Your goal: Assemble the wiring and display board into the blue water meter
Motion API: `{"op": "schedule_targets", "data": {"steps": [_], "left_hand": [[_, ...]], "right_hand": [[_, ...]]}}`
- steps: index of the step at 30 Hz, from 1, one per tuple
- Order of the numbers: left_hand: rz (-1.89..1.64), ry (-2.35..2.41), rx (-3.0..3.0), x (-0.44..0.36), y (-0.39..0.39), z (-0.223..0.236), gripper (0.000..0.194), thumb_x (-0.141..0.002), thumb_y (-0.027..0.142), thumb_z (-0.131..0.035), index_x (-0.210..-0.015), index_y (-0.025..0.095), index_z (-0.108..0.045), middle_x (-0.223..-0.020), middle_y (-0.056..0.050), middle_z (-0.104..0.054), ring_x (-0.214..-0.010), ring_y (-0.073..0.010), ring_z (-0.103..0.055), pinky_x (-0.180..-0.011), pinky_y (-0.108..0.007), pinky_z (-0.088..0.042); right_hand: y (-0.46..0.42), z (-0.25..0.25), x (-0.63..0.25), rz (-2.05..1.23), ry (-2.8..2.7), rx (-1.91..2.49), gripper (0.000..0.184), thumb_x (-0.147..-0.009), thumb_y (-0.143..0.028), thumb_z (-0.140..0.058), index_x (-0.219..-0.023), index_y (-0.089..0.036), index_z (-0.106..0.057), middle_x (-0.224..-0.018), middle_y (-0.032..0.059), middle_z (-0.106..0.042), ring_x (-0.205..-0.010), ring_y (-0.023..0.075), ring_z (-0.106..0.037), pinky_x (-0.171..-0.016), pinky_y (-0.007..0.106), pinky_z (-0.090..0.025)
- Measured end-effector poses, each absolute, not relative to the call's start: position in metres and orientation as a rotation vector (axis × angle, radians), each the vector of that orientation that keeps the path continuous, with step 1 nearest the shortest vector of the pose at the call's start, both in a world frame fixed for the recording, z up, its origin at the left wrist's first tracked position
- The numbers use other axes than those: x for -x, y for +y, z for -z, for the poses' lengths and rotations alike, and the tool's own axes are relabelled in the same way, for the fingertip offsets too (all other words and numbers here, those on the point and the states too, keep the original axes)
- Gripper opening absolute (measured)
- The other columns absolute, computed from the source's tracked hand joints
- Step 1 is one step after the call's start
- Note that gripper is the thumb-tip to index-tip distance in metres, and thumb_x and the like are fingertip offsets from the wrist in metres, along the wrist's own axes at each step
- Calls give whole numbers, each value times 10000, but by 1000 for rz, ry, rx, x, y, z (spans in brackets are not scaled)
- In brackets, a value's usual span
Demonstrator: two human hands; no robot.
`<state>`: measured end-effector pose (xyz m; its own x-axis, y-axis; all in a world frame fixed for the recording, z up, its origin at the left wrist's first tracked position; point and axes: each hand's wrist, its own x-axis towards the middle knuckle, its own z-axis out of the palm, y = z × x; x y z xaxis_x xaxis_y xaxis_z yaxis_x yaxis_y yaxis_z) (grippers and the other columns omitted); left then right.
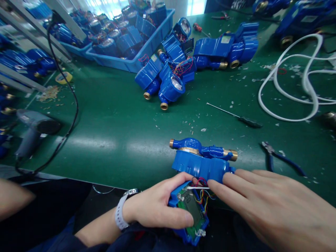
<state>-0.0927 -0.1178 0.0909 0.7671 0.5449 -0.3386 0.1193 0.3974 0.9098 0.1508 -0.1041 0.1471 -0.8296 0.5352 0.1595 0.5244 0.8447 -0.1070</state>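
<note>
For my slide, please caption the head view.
Left hand holds a circuit board in blue casing, right hand alongside, near a blue meter.

Worktop (118, 112), green, glossy: beyond grip, running L & R of it. Glare (136, 145), pale band on same: L of grip. Rack (70, 24), pale bars: far L, beyond grip. Windows (196, 7), 2, bright: far beyond grip. Wall or curtain (177, 6) (can't tell which), pale: betw. same.

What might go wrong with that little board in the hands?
The thin silvery shaft by the right hand might slip and scratch the display board. The loose coloured wires could snag or pull free. The left hand holds the board beyond the edge of the green table; it might fall.
</note>
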Motion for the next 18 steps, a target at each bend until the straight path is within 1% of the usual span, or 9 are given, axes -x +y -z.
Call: {"op": "schedule_targets", "data": {"steps": [3,6,10,14,16,18], "left_hand": [[-302,670,-1107,93,-119,-90,561,-803,403,-682,-1274,209,-446,-1132,-64,-594,-956,-189,-574,-894,-360,-489],[-300,670,-1093,94,-119,-89,576,-806,410,-682,-1288,214,-436,-1177,-77,-594,-996,-206,-585,-913,-379,-488],[-296,669,-1116,94,-118,-89,584,-815,421,-674,-1301,212,-426,-1216,-92,-600,-1036,-224,-600,-935,-394,-484],[-281,670,-1092,94,-119,-89,604,-807,404,-683,-1314,204,-424,-1215,-97,-604,-1026,-228,-611,-921,-398,-494],[-285,663,-1069,94,-119,-88,608,-808,399,-680,-1320,197,-422,-1237,-106,-600,-1057,-243,-607,-943,-414,-488],[-296,656,-1071,94,-120,-88,609,-808,399,-681,-1321,190,-429,-1266,-114,-591,-1106,-261,-591,-976,-430,-472]], "right_hand": [[-112,-141,-157,33,-2786,878,522,-607,3,-416,-1056,-204,-586,-821,29,-695,-664,221,-633,-601,361,-445],[-118,-141,-160,113,-2820,891,554,-637,0,-424,-1144,-179,-560,-876,40,-695,-739,252,-629,-661,392,-432],[-120,-148,-161,182,-2923,873,461,-750,-6,-439,-1176,-139,-553,-909,53,-699,-787,266,-635,-681,391,-431],[-121,-152,-162,254,-2915,846,363,-871,-35,-418,-1199,-109,-556,-903,55,-702,-768,257,-639,-688,397,-428],[-121,-152,-162,275,-2919,842,373,-882,-26,-400,-1214,-100,-554,-901,60,-703,-777,263,-644,-704,406,-433],[-122,-153,-162,281,-2931,837,419,-856,14,-369,-1217,-90,-555,-901,71,-704,-790,267,-646,-712,410,-437]]}}
